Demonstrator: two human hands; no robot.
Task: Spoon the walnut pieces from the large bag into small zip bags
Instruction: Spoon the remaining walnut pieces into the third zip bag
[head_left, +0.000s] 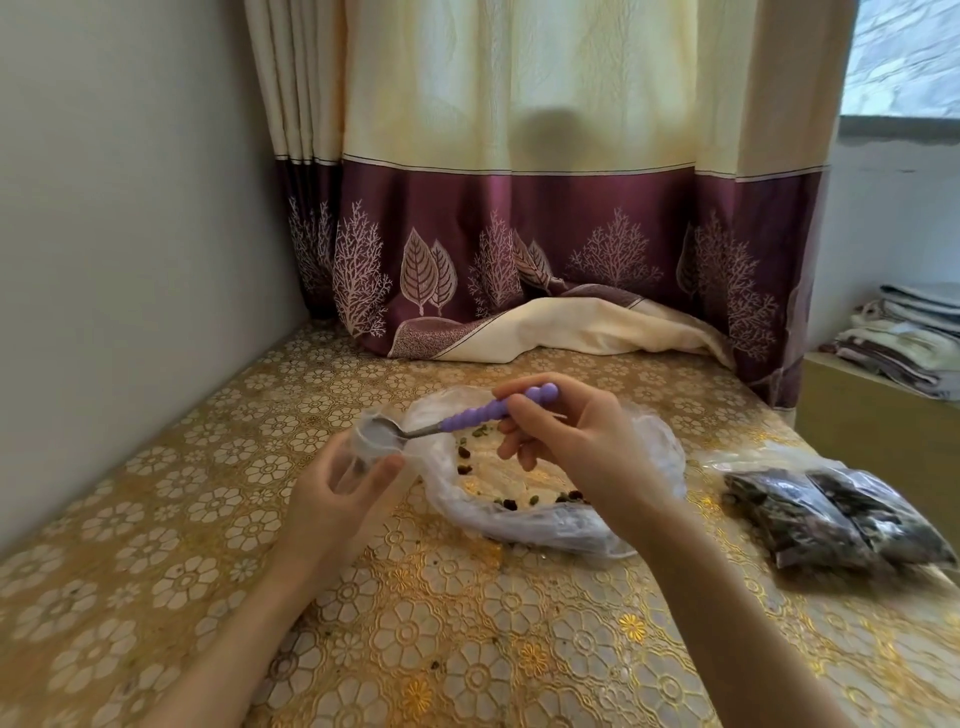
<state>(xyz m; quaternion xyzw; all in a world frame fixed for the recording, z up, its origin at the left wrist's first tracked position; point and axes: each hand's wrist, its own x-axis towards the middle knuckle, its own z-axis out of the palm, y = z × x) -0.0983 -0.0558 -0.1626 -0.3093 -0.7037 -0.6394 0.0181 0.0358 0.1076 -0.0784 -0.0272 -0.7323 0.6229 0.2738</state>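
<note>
A large clear plastic bag (545, 525) lies open in the middle of the table, with a few loose nut and dried-fruit pieces (511, 501) inside. My left hand (337, 493) holds a small clear zip bag (371, 441) open just left of the large bag. My right hand (566, 436) grips a spoon by its purple beaded handle (483, 413). The metal bowl of the spoon (382, 431) sits at the mouth of the small bag; whether it holds anything cannot be seen.
Two filled small zip bags (831, 514) with dark contents lie at the right of the table. A gold floral tablecloth (441, 623) covers the table. A curtain (519, 260) hangs behind, its hem on the table. A wall runs along the left; folded cloths (909, 332) are stacked at right.
</note>
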